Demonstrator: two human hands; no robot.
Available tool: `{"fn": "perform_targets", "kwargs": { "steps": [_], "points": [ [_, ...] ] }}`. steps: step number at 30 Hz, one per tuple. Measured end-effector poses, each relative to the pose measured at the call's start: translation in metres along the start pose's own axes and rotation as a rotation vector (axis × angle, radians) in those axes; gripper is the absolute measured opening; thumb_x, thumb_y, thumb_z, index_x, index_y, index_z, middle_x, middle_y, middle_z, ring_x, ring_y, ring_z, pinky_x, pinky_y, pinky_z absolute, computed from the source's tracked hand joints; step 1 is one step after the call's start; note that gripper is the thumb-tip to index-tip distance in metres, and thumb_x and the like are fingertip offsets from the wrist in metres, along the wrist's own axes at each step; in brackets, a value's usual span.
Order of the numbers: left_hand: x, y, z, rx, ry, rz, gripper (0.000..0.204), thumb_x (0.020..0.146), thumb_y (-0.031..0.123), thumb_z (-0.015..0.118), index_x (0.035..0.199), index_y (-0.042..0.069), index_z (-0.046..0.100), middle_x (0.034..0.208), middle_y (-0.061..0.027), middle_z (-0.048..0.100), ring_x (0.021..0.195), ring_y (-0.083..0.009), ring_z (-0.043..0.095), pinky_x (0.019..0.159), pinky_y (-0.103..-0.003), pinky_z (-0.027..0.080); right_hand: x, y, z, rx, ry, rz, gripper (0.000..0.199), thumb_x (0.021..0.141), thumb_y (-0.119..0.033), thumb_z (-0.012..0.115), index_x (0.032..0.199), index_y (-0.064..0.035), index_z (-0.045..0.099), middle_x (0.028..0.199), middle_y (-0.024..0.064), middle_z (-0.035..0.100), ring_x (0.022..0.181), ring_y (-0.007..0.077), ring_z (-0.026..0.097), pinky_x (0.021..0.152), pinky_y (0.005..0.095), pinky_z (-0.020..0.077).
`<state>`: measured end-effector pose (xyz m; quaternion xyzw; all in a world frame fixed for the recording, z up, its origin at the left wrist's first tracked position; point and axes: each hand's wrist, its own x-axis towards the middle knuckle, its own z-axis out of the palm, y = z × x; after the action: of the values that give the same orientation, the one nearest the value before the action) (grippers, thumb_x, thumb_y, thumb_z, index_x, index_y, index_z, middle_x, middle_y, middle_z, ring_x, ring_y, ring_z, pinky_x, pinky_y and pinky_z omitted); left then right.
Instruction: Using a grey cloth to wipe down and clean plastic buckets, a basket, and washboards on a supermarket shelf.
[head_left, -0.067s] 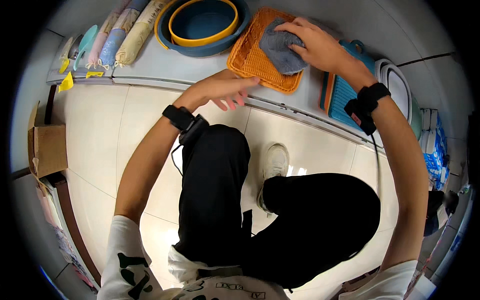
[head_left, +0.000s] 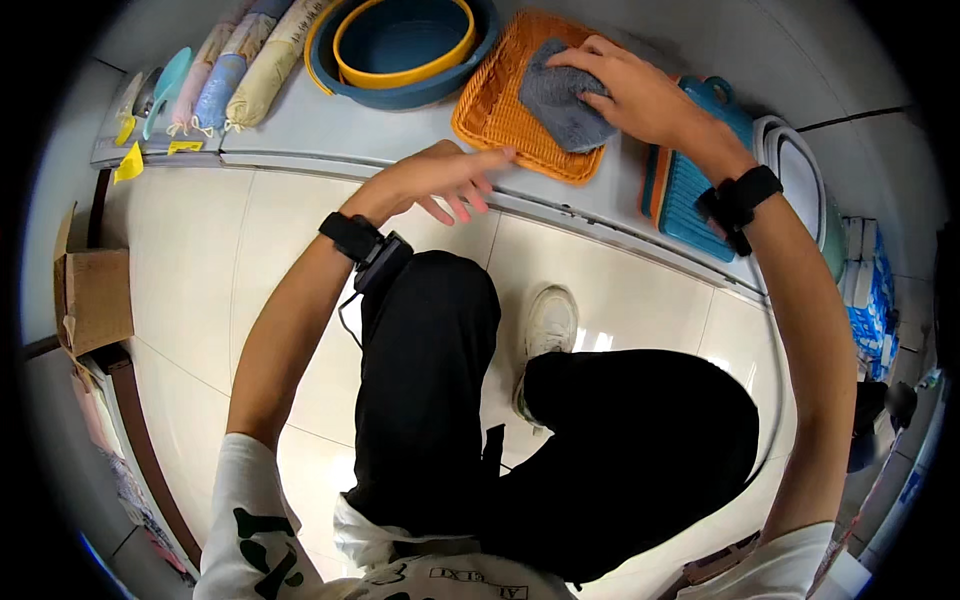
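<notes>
My right hand (head_left: 640, 95) grips a bunched grey cloth (head_left: 558, 105) and presses it over the right part of an orange woven basket (head_left: 487, 112). The basket is shallow and rectangular and rests at a slant on a grey shelf (head_left: 400, 135). At the basket's near left corner is my left hand (head_left: 440, 178), its fingers spread and holding nothing. Its thumb reaches the basket's near rim; whether it touches I cannot tell. Part of the basket's right side lies hidden under the cloth and right hand.
Left of the basket stand nested blue basins (head_left: 405, 45) with yellow rims, then several rolled patterned bundles (head_left: 270, 75) and a turquoise spoon-like utensil (head_left: 168, 85). Rightward are blue ribbed boards (head_left: 695, 205) and white trays (head_left: 790, 160). A cardboard box (head_left: 98, 300) sits at far left.
The cable at my right wrist has swung to the right. Both hands, the cloth and the basket keep nearly the same places, with only a slight shift of the view.
</notes>
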<state>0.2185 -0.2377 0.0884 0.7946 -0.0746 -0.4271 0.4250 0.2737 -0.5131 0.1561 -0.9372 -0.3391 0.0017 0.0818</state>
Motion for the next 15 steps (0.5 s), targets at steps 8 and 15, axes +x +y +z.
{"fn": "perform_targets", "kwargs": {
  "steps": [8,15],
  "points": [
    [0.025,-0.02,-0.003,-0.599,0.127,0.001,0.093,0.081,0.084,0.06,0.106,-0.005,0.066,0.097,-0.0155,0.076,0.076,-0.0225,0.074,0.072,-0.034,0.062,-0.01,0.003,0.071,-0.015,-0.03,-0.011,0.058,0.09,-0.021,0.077,0.143,-0.0107,0.055,0.127,0.0188,0.058,0.121,0.0374,0.059,0.103,0.0429,0.0493],
    [0.029,-0.027,0.014,-0.242,0.512,0.206,0.06,0.093,0.027,0.063,0.14,-0.002,0.039,0.096,-0.0211,0.075,0.066,-0.0252,0.074,0.062,-0.036,0.063,-0.012,-0.03,0.083,0.128,-0.116,0.199,0.057,0.087,-0.021,0.081,0.138,-0.0159,0.057,0.126,0.0178,0.061,0.12,0.0371,0.059,0.102,0.0451,0.0491]
  ]
}}
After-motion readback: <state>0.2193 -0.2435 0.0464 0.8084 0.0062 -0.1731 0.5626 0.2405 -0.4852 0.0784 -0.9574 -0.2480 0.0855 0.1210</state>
